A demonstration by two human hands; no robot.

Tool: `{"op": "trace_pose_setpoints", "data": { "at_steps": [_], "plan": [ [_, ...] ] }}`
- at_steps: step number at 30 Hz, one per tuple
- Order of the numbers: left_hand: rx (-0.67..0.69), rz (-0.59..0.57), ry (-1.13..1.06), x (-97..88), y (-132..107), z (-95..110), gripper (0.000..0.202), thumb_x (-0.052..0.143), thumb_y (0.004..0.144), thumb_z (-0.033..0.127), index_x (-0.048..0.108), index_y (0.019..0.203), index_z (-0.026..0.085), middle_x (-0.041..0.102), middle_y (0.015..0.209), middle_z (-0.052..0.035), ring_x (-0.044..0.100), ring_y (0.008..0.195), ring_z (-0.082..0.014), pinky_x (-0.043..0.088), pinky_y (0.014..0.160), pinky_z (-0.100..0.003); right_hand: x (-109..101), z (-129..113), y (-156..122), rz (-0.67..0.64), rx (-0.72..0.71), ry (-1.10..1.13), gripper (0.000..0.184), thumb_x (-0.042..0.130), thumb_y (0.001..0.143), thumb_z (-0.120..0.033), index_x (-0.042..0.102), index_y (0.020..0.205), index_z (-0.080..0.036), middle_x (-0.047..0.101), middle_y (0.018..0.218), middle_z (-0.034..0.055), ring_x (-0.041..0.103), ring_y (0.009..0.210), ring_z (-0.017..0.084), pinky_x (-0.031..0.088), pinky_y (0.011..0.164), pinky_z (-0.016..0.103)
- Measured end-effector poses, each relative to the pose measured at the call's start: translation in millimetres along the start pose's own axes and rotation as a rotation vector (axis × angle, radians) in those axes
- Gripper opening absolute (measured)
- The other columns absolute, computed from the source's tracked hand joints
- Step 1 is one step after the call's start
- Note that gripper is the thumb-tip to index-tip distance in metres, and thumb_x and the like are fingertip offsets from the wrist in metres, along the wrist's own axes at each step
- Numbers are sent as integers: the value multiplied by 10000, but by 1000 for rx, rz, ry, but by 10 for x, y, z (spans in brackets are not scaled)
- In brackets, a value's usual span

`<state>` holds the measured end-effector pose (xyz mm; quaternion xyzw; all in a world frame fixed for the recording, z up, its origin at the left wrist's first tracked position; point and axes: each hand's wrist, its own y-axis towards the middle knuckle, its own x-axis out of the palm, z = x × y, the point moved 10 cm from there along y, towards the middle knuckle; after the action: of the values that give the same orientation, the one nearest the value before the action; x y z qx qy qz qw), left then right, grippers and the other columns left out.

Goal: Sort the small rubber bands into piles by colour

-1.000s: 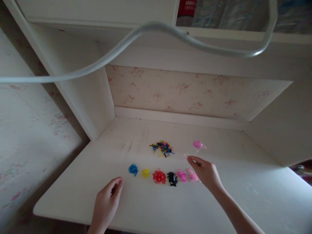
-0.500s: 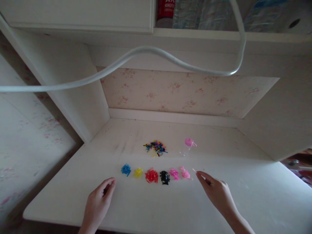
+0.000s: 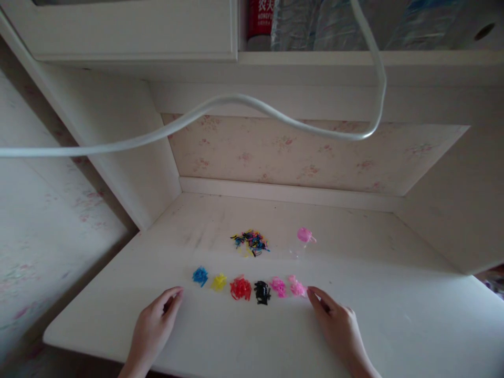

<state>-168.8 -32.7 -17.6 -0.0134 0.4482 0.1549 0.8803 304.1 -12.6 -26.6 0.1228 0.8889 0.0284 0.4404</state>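
My right hand [image 3: 333,315] is pinched at the right edge of the light pink rubber bands [image 3: 297,289], its fingertips touching them; a light pink band is between them, mostly hidden. On the left, my left hand [image 3: 155,320] hovers low with thumb and forefinger pressed together; whatever they hold, if anything, is too small to see. Between the hands runs a row of small piles: blue bands [image 3: 200,276], yellow bands [image 3: 219,282], red bands [image 3: 240,288], black bands [image 3: 262,292] and bright pink bands [image 3: 278,286]. Behind the row lies a mixed-colour heap of bands [image 3: 252,242].
A pink piece [image 3: 304,234] with clear plastic beside it lies at the back right of the white desk [image 3: 220,336]. A white cable [image 3: 236,98] hangs across the view in front of the shelf. Side panels and a flowered back wall [image 3: 283,152] enclose the desk.
My right hand has moved left, bringing a light pink band from beside the light pink pile to its edge. My left hand stays pinched in nearly the same place. The view has shifted slightly.
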Motion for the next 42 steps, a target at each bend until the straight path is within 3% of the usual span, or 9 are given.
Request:
{"op": "trace_pose_setpoints", "data": {
  "at_steps": [4, 11, 17, 21, 25, 29, 31, 37, 42],
  "plan": [
    [-6, 13, 31, -10, 0, 22, 375, 457, 819, 548, 677, 926, 262, 728, 838, 11, 678, 742, -155, 502, 645, -195, -72, 21, -31, 88, -6, -26, 499, 397, 842, -591, 723, 953, -230, 582, 541, -24, 517, 449, 89, 403, 507, 163],
    [-23, 7, 71, -20, -2, 58, 387, 441, 826, 545, 678, 931, 258, 725, 821, 6, 678, 724, -153, 505, 636, -195, 3, -64, -2, 17, -37, -127, 422, 388, 859, -533, 725, 968, -304, 701, 687, 1, 639, 576, 141, 438, 546, 202],
    [-11, 8, 44, -14, -8, 75, 390, 450, 828, 537, 678, 942, 242, 725, 826, -15, 676, 732, -167, 511, 641, -211, 17, -6, 26, -12, -15, -17, 401, 414, 843, -510, 736, 966, -305, 733, 916, 16, 690, 767, 187, 483, 627, 213],
    [-66, 55, -33, -112, -25, 66, 406, 468, 807, 549, 686, 911, 223, 726, 806, -21, 671, 695, -170, 519, 623, -225, 2, 107, 61, 0, 42, 82, 434, 449, 804, -546, 747, 948, -265, 740, 831, 34, 685, 694, 185, 480, 588, 202],
    [-44, 55, -71, -148, 14, 467, 404, 463, 820, 514, 684, 943, 199, 726, 846, -39, 663, 693, -167, 519, 610, -232, -56, 208, 98, 27, 139, 127, 479, 456, 775, -586, 747, 923, -236, 707, 661, 18, 645, 573, 160, 453, 517, 191],
    [306, -151, 28, 208, 130, 1441, 327, 427, 869, 401, 683, 977, 228, 710, 926, -41, 648, 785, -149, 493, 741, -238, -116, 201, 106, 52, 147, 152, 508, 446, 777, -603, 736, 913, -209, 642, 586, -5, 581, 521, 132, 429, 507, 183],
    [375, -218, 144, 446, 228, 1741, 300, 414, 882, 355, 686, 929, 237, 707, 925, -37, 646, 796, -144, 474, 750, -236, -135, 216, 94, 67, 163, 174, 509, 448, 783, -602, 730, 925, -202, 637, 605, -7, 574, 540, 127, 425, 518, 178],
    [370, -259, 311, 978, 592, 1943, 206, 500, 850, 316, 691, 875, 245, 694, 952, -41, 643, 853, -164, 448, 738, -252, -140, 247, 90, 78, 189, 189, 488, 454, 786, -581, 728, 910, -197, 621, 595, -8, 571, 556, 130, 421, 541, 183],
    [370, -280, 348, 1162, 694, 1927, 182, 521, 841, 283, 689, 833, 214, 687, 922, -58, 636, 856, -166, 440, 736, -252, -121, 252, 113, 72, 191, 191, 478, 446, 799, -566, 725, 918, -197, 632, 613, -3, 572, 555, 129, 419, 540, 186]
  ]
}}
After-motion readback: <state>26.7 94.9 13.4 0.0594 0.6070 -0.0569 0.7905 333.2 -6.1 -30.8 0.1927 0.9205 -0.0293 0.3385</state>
